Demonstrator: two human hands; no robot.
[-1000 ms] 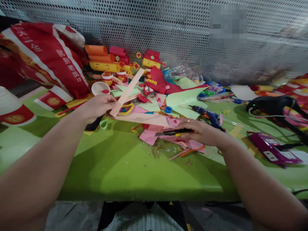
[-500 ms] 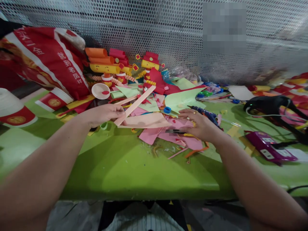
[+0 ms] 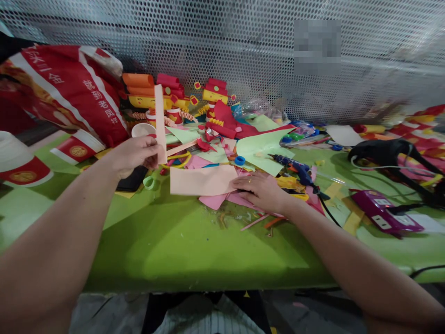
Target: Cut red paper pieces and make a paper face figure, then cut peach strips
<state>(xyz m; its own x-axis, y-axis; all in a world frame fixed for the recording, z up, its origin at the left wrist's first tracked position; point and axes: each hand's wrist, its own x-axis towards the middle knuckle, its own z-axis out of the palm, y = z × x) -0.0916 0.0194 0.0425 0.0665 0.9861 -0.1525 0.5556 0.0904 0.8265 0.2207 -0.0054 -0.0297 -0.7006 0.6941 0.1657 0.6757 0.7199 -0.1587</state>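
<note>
My left hand point(image 3: 135, 155) pinches a narrow peach paper strip point(image 3: 159, 120) that stands nearly upright above the table. A wider peach paper sheet point(image 3: 200, 181) lies in front of me over pink paper scraps point(image 3: 213, 201). At its right end, my right hand point(image 3: 260, 191) has its fingers closed on the sheet's edge; the thumb's contact is partly hidden. Close behind this hand are a dark blue glue gun point(image 3: 294, 167) and a blue tape ring point(image 3: 239, 160). A green paper loop point(image 3: 149, 183) rests near my left hand.
Paper figures point(image 3: 214, 92) with red and orange hats stand at the back, before a perforated metal screen point(image 3: 243, 46). Red paper cups point(image 3: 79, 149) and a large red bag point(image 3: 69, 88) occupy the left. On the right are a purple power strip point(image 3: 385, 212) and a black stand point(image 3: 371, 155).
My left hand has moved left and turned the strip from slanted to upright. My right hand has come left and down onto the wider peach sheet, leaving the glue gun more exposed.
</note>
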